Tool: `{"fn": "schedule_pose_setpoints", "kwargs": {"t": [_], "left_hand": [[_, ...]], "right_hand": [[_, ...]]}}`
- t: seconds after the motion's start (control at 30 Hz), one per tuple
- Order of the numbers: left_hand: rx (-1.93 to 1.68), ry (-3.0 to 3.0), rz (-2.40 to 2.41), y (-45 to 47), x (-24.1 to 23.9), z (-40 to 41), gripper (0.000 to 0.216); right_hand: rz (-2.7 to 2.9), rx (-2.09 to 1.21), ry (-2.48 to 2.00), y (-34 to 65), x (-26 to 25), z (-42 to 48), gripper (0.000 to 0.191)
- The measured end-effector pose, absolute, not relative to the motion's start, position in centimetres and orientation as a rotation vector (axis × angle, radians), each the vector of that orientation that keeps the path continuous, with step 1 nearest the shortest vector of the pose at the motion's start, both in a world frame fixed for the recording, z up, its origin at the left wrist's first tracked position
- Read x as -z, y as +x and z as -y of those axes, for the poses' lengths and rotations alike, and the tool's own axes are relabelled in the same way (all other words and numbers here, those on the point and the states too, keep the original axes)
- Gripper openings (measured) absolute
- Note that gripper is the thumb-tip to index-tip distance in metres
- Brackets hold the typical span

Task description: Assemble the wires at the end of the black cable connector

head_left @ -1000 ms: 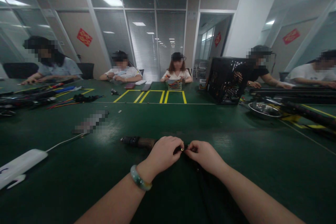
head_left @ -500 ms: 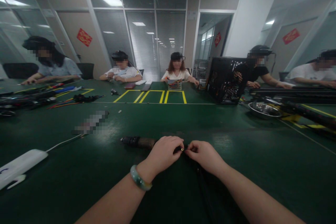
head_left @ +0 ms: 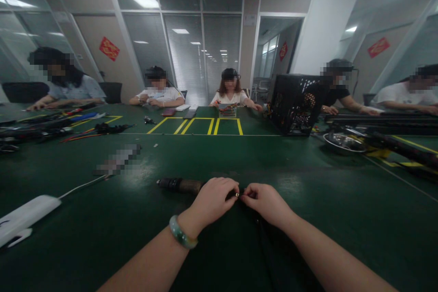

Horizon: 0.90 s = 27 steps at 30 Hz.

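- Fingers of the left hand (head_left: 217,197) pinch a small brass-coloured metal end (head_left: 237,195).
- Right hand (head_left: 267,203): fingertips together, anything held hidden.
- Handwork looks unfinished; the remainder is unclear.

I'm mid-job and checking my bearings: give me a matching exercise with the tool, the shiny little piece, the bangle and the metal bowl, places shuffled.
1. dark cylindrical tool
2. shiny little piece
3. bangle
4. metal bowl

A. around the left wrist
B. right of the black case
C. sticking out leftward from behind the left hand
D. between the left hand and the right hand

Pairs: 1-C, 2-D, 3-A, 4-B
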<state>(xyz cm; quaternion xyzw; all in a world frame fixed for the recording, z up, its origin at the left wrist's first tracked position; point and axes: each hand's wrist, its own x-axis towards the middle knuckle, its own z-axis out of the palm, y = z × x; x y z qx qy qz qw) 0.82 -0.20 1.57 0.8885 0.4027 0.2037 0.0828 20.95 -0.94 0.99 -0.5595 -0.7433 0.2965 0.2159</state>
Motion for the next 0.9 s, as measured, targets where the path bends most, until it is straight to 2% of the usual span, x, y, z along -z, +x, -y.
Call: {"fn": "schedule_pose_setpoints", "kwargs": {"t": [0.2, 0.4, 0.9], "left_hand": [[-0.659, 2.617, -1.219, 0.75, -1.55, 0.29, 0.017], [-0.634, 2.614, -1.236, 0.81, -1.77, 0.36, 0.009], [-0.65, 2.663, -1.186, 0.83, -1.58, 0.22, 0.01]], "right_hand": [[2.051, -0.826, -1.54, 20.81, -1.2, 0.98, 0.017], [2.051, -0.828, -1.558, 20.87, -1.39, 1.09, 0.017], [2.08, -0.762, -1.554, 20.77, -1.01, 0.84, 0.018]]}}
